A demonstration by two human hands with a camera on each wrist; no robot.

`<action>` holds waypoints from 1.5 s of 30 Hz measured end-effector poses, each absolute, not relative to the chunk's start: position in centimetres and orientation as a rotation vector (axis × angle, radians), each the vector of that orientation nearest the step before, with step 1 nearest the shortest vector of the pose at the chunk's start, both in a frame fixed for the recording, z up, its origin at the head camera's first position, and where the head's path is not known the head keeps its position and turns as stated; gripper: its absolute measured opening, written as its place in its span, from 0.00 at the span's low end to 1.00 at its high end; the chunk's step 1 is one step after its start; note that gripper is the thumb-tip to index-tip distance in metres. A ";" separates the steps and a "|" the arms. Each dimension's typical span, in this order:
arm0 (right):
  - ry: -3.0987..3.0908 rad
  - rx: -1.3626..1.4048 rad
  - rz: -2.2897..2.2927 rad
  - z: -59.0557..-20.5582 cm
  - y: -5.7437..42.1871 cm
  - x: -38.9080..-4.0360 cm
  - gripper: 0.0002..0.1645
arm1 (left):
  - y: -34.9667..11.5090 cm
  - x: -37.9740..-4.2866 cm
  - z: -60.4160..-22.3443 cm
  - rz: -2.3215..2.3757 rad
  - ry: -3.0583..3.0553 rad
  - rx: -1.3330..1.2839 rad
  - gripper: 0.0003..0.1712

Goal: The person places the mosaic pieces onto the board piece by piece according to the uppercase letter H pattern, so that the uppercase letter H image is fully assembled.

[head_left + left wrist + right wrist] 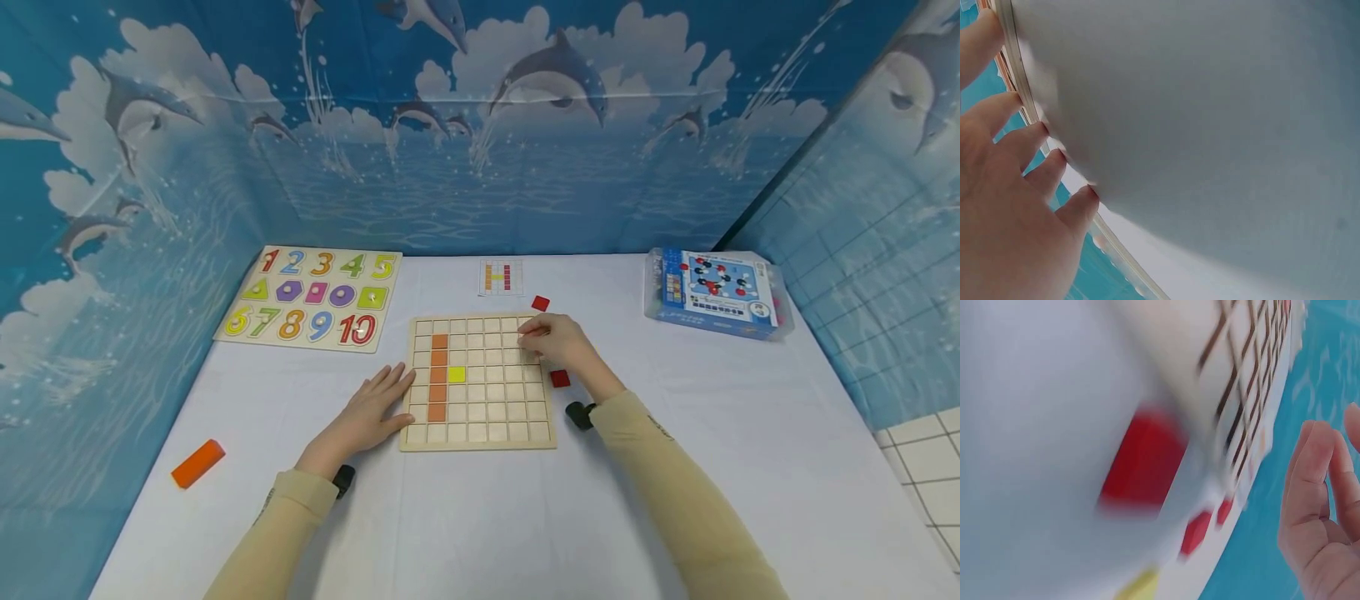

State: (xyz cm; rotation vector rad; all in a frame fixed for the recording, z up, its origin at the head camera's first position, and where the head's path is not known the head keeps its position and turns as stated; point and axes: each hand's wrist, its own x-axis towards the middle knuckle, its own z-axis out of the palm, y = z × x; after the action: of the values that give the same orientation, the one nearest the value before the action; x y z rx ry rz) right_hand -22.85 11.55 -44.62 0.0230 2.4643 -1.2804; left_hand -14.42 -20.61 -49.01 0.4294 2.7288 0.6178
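Observation:
A wooden grid board (495,417) lies flat on the white table, with several orange squares (438,375) in one column and a yellow square (457,375) beside them. My left hand (375,408) lies along the board's left edge, fingers spread; in the left wrist view its fingertips (1041,128) touch that edge. My right hand (558,337) hovers over the board's right edge, its fingers loosely bent. Nothing shows between its thumb and fingers (1316,456) in the right wrist view. Red blocks (560,378) lie near that side, one blurred red block (1144,459) close to the camera.
A small pattern card (502,277) lies behind the board, near a red block (541,303). At back left is a number-and-shape puzzle (315,298). A boxed set (716,292) stands at back right, and an orange block (198,463) lies at front left.

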 end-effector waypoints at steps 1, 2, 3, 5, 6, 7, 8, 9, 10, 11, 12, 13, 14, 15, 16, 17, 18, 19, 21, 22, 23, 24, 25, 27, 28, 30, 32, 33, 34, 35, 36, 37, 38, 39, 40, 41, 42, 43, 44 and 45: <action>2.480 0.040 -1.278 -44.6 12.4 -22.9 0.18 | -20.6 -14.4 -49.0 0.617 2.728 0.431 0.44; 2.488 0.060 -1.277 -44.6 13.2 -22.9 0.18 | -20.6 -14.5 -49.0 0.617 2.726 0.429 0.44; 2.500 0.089 -1.270 -44.6 13.9 -23.0 0.18 | -20.6 -14.5 -48.9 0.617 2.724 0.426 0.44; 2.505 0.131 -1.272 -44.6 15.4 -23.0 0.19 | -20.5 -14.5 -48.8 0.616 2.722 0.425 0.44; 2.515 0.139 -1.268 -44.7 16.1 -22.9 0.20 | -20.5 -14.5 -48.7 0.618 2.723 0.426 0.43; 2.520 0.151 -1.260 -44.7 16.7 -22.9 0.20 | -20.5 -14.4 -48.6 0.621 2.719 0.421 0.44; 2.520 0.166 -1.252 -44.8 17.3 -22.8 0.21 | -20.4 -14.4 -48.6 0.624 2.716 0.417 0.44; 2.520 0.177 -1.245 -44.8 17.9 -22.8 0.21 | -20.4 -14.4 -48.5 0.627 2.714 0.416 0.44; 2.521 0.184 -1.236 -44.9 18.4 -22.7 0.22 | -20.4 -14.4 -48.5 0.628 2.715 0.418 0.43; 2.521 0.198 -1.224 -45.0 18.9 -22.7 0.23 | -20.3 -14.4 -48.5 0.629 2.717 0.420 0.43; 2.517 0.215 -1.214 -45.0 19.4 -22.6 0.23 | -20.3 -14.4 -48.5 0.631 2.715 0.418 0.43; 2.509 0.233 -1.206 -45.1 19.7 -22.6 0.23 | -20.3 -14.4 -48.5 0.630 2.715 0.416 0.44; 2.501 0.245 -1.205 -45.1 20.1 -22.5 0.24 | -20.3 -14.4 -48.6 0.628 2.718 0.419 0.44; 2.495 0.255 -1.199 -45.2 20.3 -22.5 0.24 | -20.3 -14.4 -48.6 0.628 2.722 0.422 0.43; 2.491 0.264 -1.194 -45.3 20.6 -22.5 0.24 | -20.3 -14.4 -48.6 0.627 2.724 0.424 0.43; 2.485 0.274 -1.191 -45.3 20.8 -22.5 0.24 | -20.4 -14.4 -48.6 0.627 2.726 0.424 0.43; 2.483 0.281 -1.188 -45.3 20.9 -22.5 0.25 | -20.4 -14.4 -48.6 0.628 2.726 0.424 0.43; 2.482 0.283 -1.184 -45.4 21.0 -22.5 0.25 | -20.4 -14.4 -48.6 0.626 2.727 0.424 0.43; 2.476 0.289 -1.173 -45.4 21.1 -22.5 0.26 | -20.4 -14.4 -48.7 0.625 2.726 0.424 0.44; 2.473 0.293 -1.167 -45.4 21.1 -22.5 0.27 | -20.4 -14.4 -48.7 0.624 2.726 0.423 0.44; 2.470 0.298 -1.158 -45.5 21.0 -22.5 0.27 | -20.4 -14.4 -48.8 0.623 2.725 0.422 0.44; 2.469 0.298 -1.146 -45.5 21.0 -22.5 0.28 | -20.5 -14.4 -48.8 0.624 2.724 0.421 0.44; 2.469 0.295 -1.139 -45.6 20.9 -22.5 0.28 | -20.5 -14.4 -48.9 0.625 2.724 0.420 0.44; 2.469 0.290 -1.117 -45.7 20.8 -22.6 0.29 | -20.5 -14.4 -48.9 0.624 2.725 0.418 0.44; 2.468 0.289 -1.106 -45.8 20.8 -22.7 0.29 | -20.5 -14.4 -48.9 0.623 2.725 0.417 0.44; 2.473 0.277 -1.087 -46.0 20.7 -22.7 0.29 | -20.5 -14.4 -48.9 0.619 2.727 0.417 0.44; 2.472 0.274 -1.071 -46.1 20.6 -22.7 0.29 | -20.5 -14.4 -49.0 0.614 2.727 0.419 0.44; 2.471 0.272 -1.065 -46.2 20.6 -22.7 0.29 | -20.5 -14.4 -49.0 0.615 2.727 0.418 0.44; 2.474 0.268 -1.058 -46.3 20.5 -22.8 0.29 | -20.5 -14.3 -49.0 0.616 2.726 0.417 0.44; 2.481 0.257 -1.049 -46.4 20.5 -22.8 0.29 | -20.5 -14.3 -49.0 0.615 2.726 0.417 0.44; 2.485 0.252 -1.041 -46.5 20.4 -22.8 0.28 | -20.5 -14.3 -49.0 0.616 2.727 0.419 0.44; 2.492 0.247 -1.030 -46.6 20.4 -22.9 0.28 | -20.5 -14.3 -49.0 0.618 2.727 0.419 0.44; 2.497 0.242 -1.022 -46.7 20.3 -22.9 0.27 | -20.5 -14.3 -49.0 0.618 2.729 0.419 0.44; 2.504 0.235 -1.012 -46.7 20.3 -23.0 0.27 | -20.5 -14.3 -49.0 0.619 2.729 0.417 0.44; 2.510 0.229 -1.002 -46.7 20.3 -23.0 0.27 | -20.5 -14.3 -49.0 0.620 2.729 0.417 0.44; 2.518 0.224 -0.988 -46.8 20.2 -23.0 0.26 | -20.5 -14.3 -49.0 0.621 2.730 0.418 0.44; 2.523 0.227 -0.980 -46.8 20.2 -23.0 0.26 | -20.5 -14.3 -49.0 0.622 2.730 0.418 0.44; 2.528 0.226 -0.971 -46.8 20.1 -23.0 0.25 | -20.5 -14.3 -49.0 0.623 2.731 0.418 0.44; 2.531 0.224 -0.962 -46.7 20.1 -23.0 0.24 | -20.5 -14.3 -49.0 0.623 2.731 0.418 0.44; 2.537 0.222 -0.950 -46.6 20.0 -23.0 0.24 | -20.5 -14.3 -49.1 0.623 2.731 0.419 0.44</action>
State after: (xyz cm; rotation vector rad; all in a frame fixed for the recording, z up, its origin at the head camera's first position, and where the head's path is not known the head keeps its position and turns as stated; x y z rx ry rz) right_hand -22.96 20.02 -46.64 0.2216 2.5367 -0.9497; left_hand -14.34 -20.49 -49.06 0.4191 2.7311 0.6226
